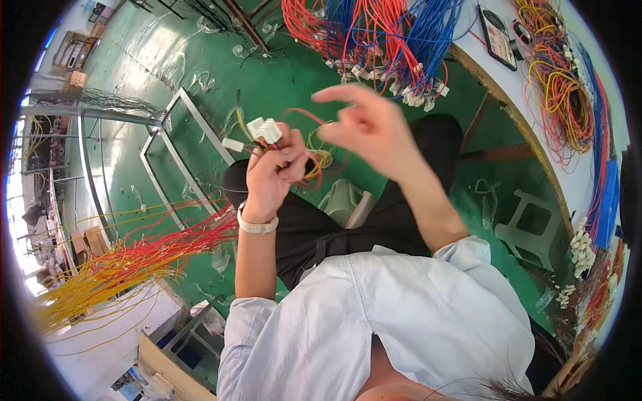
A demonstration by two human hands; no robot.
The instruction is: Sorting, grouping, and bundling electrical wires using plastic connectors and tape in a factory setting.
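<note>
My left hand, with a pale band on its wrist, is closed round a wire harness of thin coloured wires. A white multi-pin connector sticks up above its fingers, and a smaller white connector hangs out to the left. Loose yellow and red wires trail below and to the right of that hand. My right hand is raised to the right of the harness, apart from it and smeared by motion. Its index finger points left and its thumb stands away from it; nothing shows between them.
Red and blue wire bundles with white connectors hang over the far table edge. A phone-like device and coiled wires lie on the white table to the right. Yellow and red wires stretch in from the left. A plastic stool stands under the table.
</note>
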